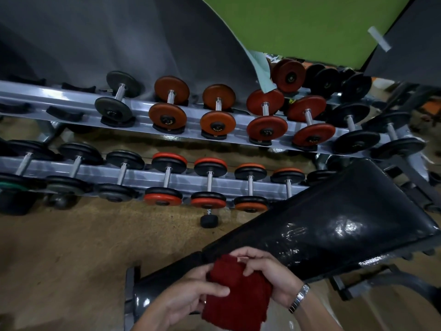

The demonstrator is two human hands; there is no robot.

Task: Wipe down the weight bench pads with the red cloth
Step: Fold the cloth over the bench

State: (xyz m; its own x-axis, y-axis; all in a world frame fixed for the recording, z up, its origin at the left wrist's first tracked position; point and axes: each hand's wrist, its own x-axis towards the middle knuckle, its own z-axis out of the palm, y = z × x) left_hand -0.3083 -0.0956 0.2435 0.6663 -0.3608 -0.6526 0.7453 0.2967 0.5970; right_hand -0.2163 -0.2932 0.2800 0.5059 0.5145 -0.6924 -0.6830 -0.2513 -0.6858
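Note:
A dark red cloth (pixel 235 293) hangs folded between both of my hands at the bottom centre of the view. My left hand (pixel 188 295) grips its left edge with thumb across the front. My right hand (pixel 267 268), with a metal watch on the wrist, pinches its upper right side. Just beyond the hands, a black glossy bench pad (pixel 329 220) stretches up to the right, its surface shining with wet streaks. The cloth is held just in front of the pad's narrow near end; whether it touches the pad I cannot tell.
A two-tier grey dumbbell rack (pixel 143 177) with several orange and black dumbbells runs across the middle. A small loose dumbbell (pixel 209 219) lies on the brown floor (pixel 71 259). The bench's grey metal frame (pixel 143 297) stands below the pad.

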